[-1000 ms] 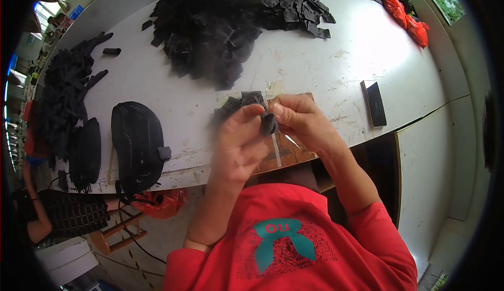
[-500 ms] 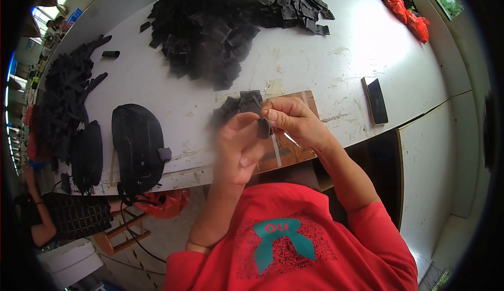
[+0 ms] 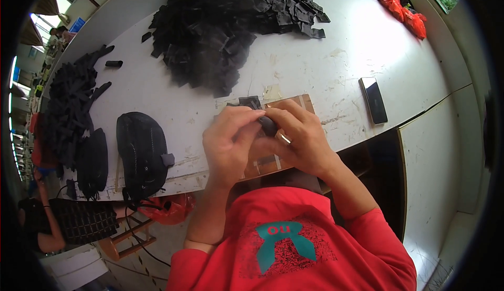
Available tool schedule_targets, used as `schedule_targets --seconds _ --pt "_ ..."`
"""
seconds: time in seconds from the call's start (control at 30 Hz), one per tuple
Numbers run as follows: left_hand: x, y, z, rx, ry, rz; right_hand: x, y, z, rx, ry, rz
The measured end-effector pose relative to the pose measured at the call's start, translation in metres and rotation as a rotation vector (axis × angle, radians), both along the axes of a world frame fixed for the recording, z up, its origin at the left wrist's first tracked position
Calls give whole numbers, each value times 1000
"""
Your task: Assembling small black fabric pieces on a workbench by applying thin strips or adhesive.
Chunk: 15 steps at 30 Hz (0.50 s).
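Note:
Both my hands are close together above a brown board (image 3: 261, 168) at the table's near edge. A small dark fabric piece (image 3: 268, 126) sits between them, folded or rounded, its full shape covered by fingers. My left hand (image 3: 227, 143) pinches it from the left with thumb and fingers. From the other side my right hand (image 3: 300, 137) has closed on the same piece. A thin shiny metal tool (image 3: 284, 137) shows among the right fingers; its kind is hidden. Just beyond the fingertips lie a few dark fabric pieces (image 3: 249, 102), partly covered by my hands.
A large heap of black fabric pieces (image 3: 210, 33) covers the far table. On the left are a pile of dark strips (image 3: 68, 99) and a black pouch-like item (image 3: 140, 154). A phone (image 3: 373, 100) and red plastic bags (image 3: 401, 13) lie right. Another person's arm (image 3: 50, 222) shows lower left.
My left hand has moved in and closed around the fabric piece. The right hand has curled over, so the metal tool, which pointed down and right, is now mostly covered.

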<state>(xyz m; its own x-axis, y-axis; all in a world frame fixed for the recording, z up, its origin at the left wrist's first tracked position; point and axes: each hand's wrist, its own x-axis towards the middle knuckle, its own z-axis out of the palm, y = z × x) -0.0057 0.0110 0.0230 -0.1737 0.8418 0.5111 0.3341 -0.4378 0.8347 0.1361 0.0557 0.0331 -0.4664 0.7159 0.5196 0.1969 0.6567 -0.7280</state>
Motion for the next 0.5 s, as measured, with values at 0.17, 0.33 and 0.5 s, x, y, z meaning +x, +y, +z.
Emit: schedule_targets --seconds 0.17,0.33,0.5 --pt "-5 4 3 29 35 -20 -3 6 -4 79 -42 4" --pt "-1 5 1 -19 87 37 -11 3 -21 99 62 -67" --pt "0 -1 0 60 48 38 -6 -2 -11 23 22 -48"
